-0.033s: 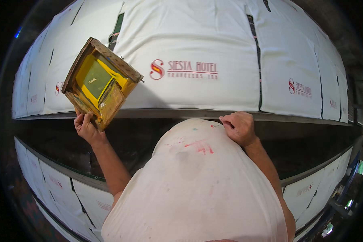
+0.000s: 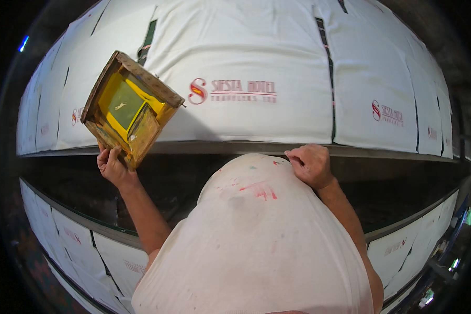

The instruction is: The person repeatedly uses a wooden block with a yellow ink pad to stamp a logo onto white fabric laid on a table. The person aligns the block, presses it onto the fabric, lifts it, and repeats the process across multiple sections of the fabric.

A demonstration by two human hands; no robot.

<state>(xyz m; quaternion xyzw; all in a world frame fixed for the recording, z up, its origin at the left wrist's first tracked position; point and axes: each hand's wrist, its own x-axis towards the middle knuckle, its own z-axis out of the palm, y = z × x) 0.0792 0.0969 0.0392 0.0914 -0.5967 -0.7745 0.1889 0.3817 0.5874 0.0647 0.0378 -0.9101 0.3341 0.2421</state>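
My left hand point(image 2: 115, 163) is closed round the lower corner of a small wooden screen-printing frame point(image 2: 165, 91), held tilted above the edge of the cloth-covered table. Its mesh is greenish, bordered with bright yellow, and a flat tan wooden piece point(image 2: 145, 135) sits inside on the lower right. My right hand point(image 2: 311, 165) is curled into a loose fist by the table's near edge, with nothing visible in it. In front of me lies a white cloth point(image 2: 246, 57) with a red emblem and red lettering, slightly wrinkled; the frame casts a shadow on its left part.
More white printed cloths point(image 2: 376, 68) lie side by side along the long table, narrow dark gaps between them. The table's edge rail point(image 2: 235, 148) runs across in front of me. Behind me, past a dark aisle, stands another table with white printed cloths point(image 2: 73, 230).
The cloths and their red print have shifted slightly left in the picture. Both hands and the wooden frame keep nearly the same place and grip.
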